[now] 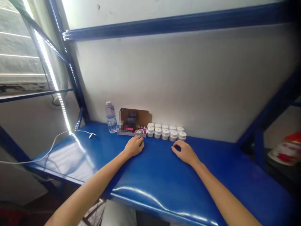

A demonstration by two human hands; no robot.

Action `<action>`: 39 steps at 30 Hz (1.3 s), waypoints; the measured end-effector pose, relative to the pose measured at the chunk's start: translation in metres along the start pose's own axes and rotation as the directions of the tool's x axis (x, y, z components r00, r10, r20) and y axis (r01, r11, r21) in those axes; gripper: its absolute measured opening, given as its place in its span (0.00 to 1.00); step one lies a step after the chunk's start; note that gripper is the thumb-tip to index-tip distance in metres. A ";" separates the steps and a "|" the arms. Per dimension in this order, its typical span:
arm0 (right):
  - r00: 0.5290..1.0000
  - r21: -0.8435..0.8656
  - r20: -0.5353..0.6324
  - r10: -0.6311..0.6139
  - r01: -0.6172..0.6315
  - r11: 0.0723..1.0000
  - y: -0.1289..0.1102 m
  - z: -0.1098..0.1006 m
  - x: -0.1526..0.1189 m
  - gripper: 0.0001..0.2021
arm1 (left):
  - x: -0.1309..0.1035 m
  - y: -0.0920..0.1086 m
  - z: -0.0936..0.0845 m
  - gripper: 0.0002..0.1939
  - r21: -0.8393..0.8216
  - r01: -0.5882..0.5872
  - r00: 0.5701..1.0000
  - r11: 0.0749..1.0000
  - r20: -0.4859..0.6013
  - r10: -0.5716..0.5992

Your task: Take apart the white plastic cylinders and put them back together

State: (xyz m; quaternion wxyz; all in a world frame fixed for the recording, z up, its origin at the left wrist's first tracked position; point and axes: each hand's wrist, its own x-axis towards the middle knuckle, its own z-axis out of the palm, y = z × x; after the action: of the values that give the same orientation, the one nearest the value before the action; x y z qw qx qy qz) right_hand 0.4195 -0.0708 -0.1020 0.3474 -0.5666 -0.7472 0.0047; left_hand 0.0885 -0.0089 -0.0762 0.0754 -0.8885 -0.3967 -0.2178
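My left hand (134, 146) rests on the blue tabletop just in front of an open cardboard box (131, 134), its fingers loosely bent and nothing visible in them. To its right, my right hand (185, 152) lies on the table with thumb and fingers curved apart, a gap of blue showing between them. It holds nothing that I can see. Just beyond it stand several white round plastic pieces (165, 134) in two close rows, each top bearing a small dark mark at its centre. Inside the box are small pink and white packets (140, 130) and a dark item, partly blurred.
A clear water bottle (111, 118) with a white cap stands left of the box. A white cable (55, 139) crosses the left end of the blue table (155, 175). Blue metal frame bars (164, 23) surround it, and a red-and-white container (287, 149) sits at far right.
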 end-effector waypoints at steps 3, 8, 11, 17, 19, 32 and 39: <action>1.000 -0.019 0.011 0.003 -0.003 1.000 -0.002 0.000 0.000 0.10 | 0.001 -0.003 0.000 0.10 -0.035 -0.002 1.000 0.999 -0.005 0.002; 1.000 -0.032 0.014 0.020 -0.020 0.999 -0.002 0.002 0.002 0.09 | 0.005 -0.011 0.001 0.07 -0.121 -0.003 1.000 0.993 0.013 0.004; 1.000 -0.033 0.011 0.013 -0.012 0.999 -0.001 0.004 0.002 0.09 | 0.005 -0.013 0.000 0.06 -0.164 -0.004 1.000 0.986 0.028 0.009; 1.000 -0.055 0.025 -0.008 0.009 0.998 0.002 0.006 0.001 0.11 | 0.003 -0.011 -0.004 0.08 -0.229 -0.019 0.999 0.973 0.027 0.026; 1.000 -0.051 0.023 -0.006 0.007 0.999 0.002 0.005 0.001 0.11 | 0.003 -0.014 -0.003 0.08 -0.268 -0.011 1.000 0.963 0.025 0.019; 1.000 -0.004 0.023 0.013 -0.013 1.000 0.007 0.006 0.000 0.13 | 0.003 -0.023 0.003 0.06 -0.454 0.124 0.989 0.882 -0.018 -0.149; 0.999 0.034 0.049 0.024 -0.026 0.999 0.006 -0.001 0.001 0.12 | 0.002 -0.023 -0.003 0.06 -0.470 0.138 0.985 0.872 -0.031 -0.172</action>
State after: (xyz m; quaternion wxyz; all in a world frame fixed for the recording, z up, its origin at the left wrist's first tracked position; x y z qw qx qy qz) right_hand 0.4249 -0.0682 -0.1034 0.3389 -0.5694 -0.7481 0.0357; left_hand 0.0722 0.0072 -0.0733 -0.1434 -0.8375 -0.3998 -0.3439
